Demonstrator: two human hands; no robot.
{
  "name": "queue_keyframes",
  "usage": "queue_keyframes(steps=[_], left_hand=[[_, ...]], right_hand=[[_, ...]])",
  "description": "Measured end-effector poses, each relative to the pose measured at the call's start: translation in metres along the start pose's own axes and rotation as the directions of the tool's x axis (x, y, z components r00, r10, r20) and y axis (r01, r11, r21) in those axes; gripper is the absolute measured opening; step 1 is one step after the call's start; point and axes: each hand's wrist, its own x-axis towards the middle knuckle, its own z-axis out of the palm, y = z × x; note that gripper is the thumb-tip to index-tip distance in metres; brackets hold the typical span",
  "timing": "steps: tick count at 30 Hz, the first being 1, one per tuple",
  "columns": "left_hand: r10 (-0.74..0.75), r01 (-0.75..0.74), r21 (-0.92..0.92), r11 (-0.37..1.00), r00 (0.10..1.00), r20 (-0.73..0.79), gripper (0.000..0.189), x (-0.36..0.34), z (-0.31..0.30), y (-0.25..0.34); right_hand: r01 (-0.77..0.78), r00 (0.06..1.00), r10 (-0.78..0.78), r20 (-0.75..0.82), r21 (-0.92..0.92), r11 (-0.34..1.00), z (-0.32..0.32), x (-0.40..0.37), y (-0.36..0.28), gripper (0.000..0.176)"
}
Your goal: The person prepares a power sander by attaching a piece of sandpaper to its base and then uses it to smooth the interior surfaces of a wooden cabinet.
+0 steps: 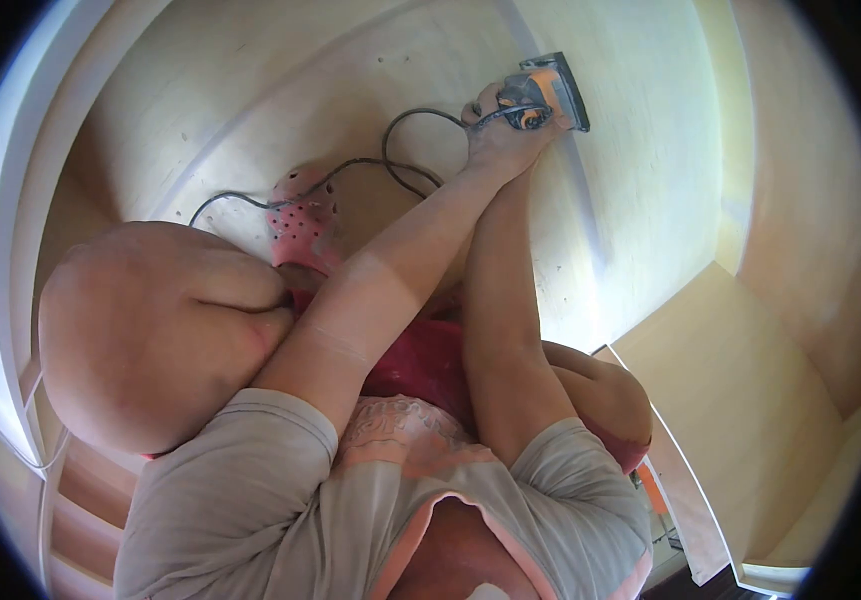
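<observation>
An orange and black electric sander (542, 97) is pressed with its dark base against the pale wood panel (350, 90). My left hand (512, 145) is closed round the sander's body. The forearms cross at the wrists, so my right hand (483, 102) is largely hidden behind the left; its fingers show curled at the sander's near side. A black power cord (387, 135) loops from the tool to the left across the panel.
A pink clog (305, 215) is on my foot, beside the cord. My bent knees (140, 330) frame both arms. Pale wooden walls curve around me, with a white edge (10, 230) at the left. A wooden compartment (740, 370) lies at the right, and shelves (90, 490) at the lower left.
</observation>
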Motion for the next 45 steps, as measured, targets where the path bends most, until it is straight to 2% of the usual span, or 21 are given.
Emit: queue_keyframes(steps=[4, 7, 9, 12, 14, 16, 22, 25, 26, 27, 28, 29, 31, 33, 35, 37, 38, 40, 43, 44, 45], left_hand=[[0.019, -0.020, -0.016, 1.000, 0.999, -0.048, 0.097, 0.002, 0.012, -0.015], [0.010, -0.015, -0.052, 0.999, 0.996, -0.087, 0.087, 0.005, 0.014, -0.022], [0.138, -0.144, -0.024, 0.989, 0.975, -0.173, 0.078, 0.012, 0.010, -0.022], [0.034, -0.046, -0.093, 0.995, 0.992, -0.122, 0.071, 0.026, -0.004, -0.012], [0.042, -0.046, -0.026, 0.999, 0.986, -0.161, 0.070, 0.027, -0.013, 0.000], [0.044, -0.036, 0.042, 0.998, 0.980, -0.195, 0.070, 0.025, -0.019, 0.004], [0.014, -0.015, -0.014, 1.000, 0.997, -0.076, 0.066, 0.009, -0.002, -0.010], [-0.033, 0.034, -0.085, 0.996, 0.999, 0.013, 0.061, 0.003, 0.013, -0.027], [-0.037, 0.036, -0.038, 0.999, 0.999, -0.029, 0.059, 0.002, 0.019, -0.030], [-0.037, 0.038, 0.008, 0.999, 0.997, -0.071, 0.057, 0.002, 0.022, -0.033], [-0.034, 0.035, 0.007, 0.999, 0.997, -0.069, 0.057, 0.004, 0.023, -0.034], [0.000, -0.001, -0.040, 0.999, 0.999, -0.038, 0.056, 0.007, 0.023, -0.036], [0.034, -0.034, -0.086, 0.996, 0.999, -0.009, 0.056, 0.008, 0.018, -0.034], [0.040, -0.044, -0.054, 0.998, 0.996, -0.078, 0.060, 0.011, 0.011, -0.029], [0.006, -0.009, -0.062, 0.998, 0.999, -0.043, 0.064, 0.015, -0.001, -0.022], [-0.023, 0.022, -0.071, 0.997, 1.000, -0.015, 0.068, 0.023, -0.009, -0.020], [-0.040, 0.038, -0.055, 0.998, 0.999, -0.035, 0.073, 0.027, -0.011, -0.021], [-0.059, 0.058, -0.037, 0.998, 0.997, -0.046, 0.077, 0.038, -0.013, -0.025], [-0.064, 0.061, -0.038, 0.997, 0.994, -0.092, 0.087, 0.057, -0.021, -0.029], [-0.045, 0.041, -0.084, 0.996, 0.998, -0.049, 0.091, 0.062, -0.027, -0.028], [-0.022, 0.021, -0.130, 0.991, 1.000, -0.007, 0.094, 0.065, -0.029, -0.029]], right_hand=[[0.004, 0.999, -0.005, -0.034, -0.023, 1.000, -0.005, -0.006, -0.002, 0.031], [0.015, 0.999, -0.017, -0.040, -0.042, 0.999, 0.000, -0.001, 0.001, 0.031], [0.019, 0.999, -0.021, -0.044, -0.050, 0.999, 0.006, 0.005, 0.005, 0.031], [0.015, 0.999, -0.017, -0.033, -0.064, 0.998, 0.014, 0.015, 0.010, 0.031], [0.004, 1.000, -0.005, -0.014, -0.064, 0.998, 0.016, 0.021, 0.009, 0.031], [-0.032, 0.999, 0.033, 0.041, -0.034, 0.999, 0.008, 0.034, 0.005, 0.031], [-0.105, 0.967, 0.098, 0.235, 0.017, 0.994, -0.043, 0.045, -0.007, 0.031], [-0.191, 0.841, 0.141, 0.522, 0.043, 0.981, -0.062, 0.035, -0.017, 0.032], [-0.190, 0.841, 0.140, 0.523, 0.043, 0.981, -0.062, 0.031, -0.017, 0.032], [-0.167, 0.961, 0.180, 0.210, -0.078, 0.983, -0.042, 0.017, -0.024, 0.030], [-0.181, 0.979, 0.158, -0.125, -0.198, 0.963, -0.035, 0.011, -0.027, 0.029], [-0.178, 0.980, 0.155, -0.124, -0.197, 0.964, -0.032, 0.010, -0.027, 0.029], [-0.168, 0.986, 0.167, -0.011, -0.114, 0.979, -0.035, 0.016, -0.023, 0.029], [-0.160, 0.987, 0.158, -0.022, -0.117, 0.980, -0.029, 0.025, -0.018, 0.030], [-0.153, 0.988, 0.151, -0.027, -0.122, 0.981, -0.020, 0.027, -0.016, 0.030], [-0.141, 0.979, 0.090, -0.181, -0.287, 0.947, 0.015, 0.017, -0.020, 0.031], [-0.144, 0.979, 0.094, -0.179, -0.287, 0.947, 0.017, 0.021, -0.015, 0.031], [-0.067, 0.998, 0.063, -0.024, -0.197, 0.978, 0.015, 0.033, -0.007, 0.031], [-0.087, 0.990, 0.066, -0.127, -0.168, 0.982, 0.033, 0.041, -0.002, 0.032], [-0.089, 0.989, 0.067, -0.135, -0.162, 0.983, 0.042, 0.039, -0.003, 0.032], [-0.110, 0.983, 0.070, -0.173, -0.234, 0.966, 0.049, 0.039, -0.004, 0.032]])
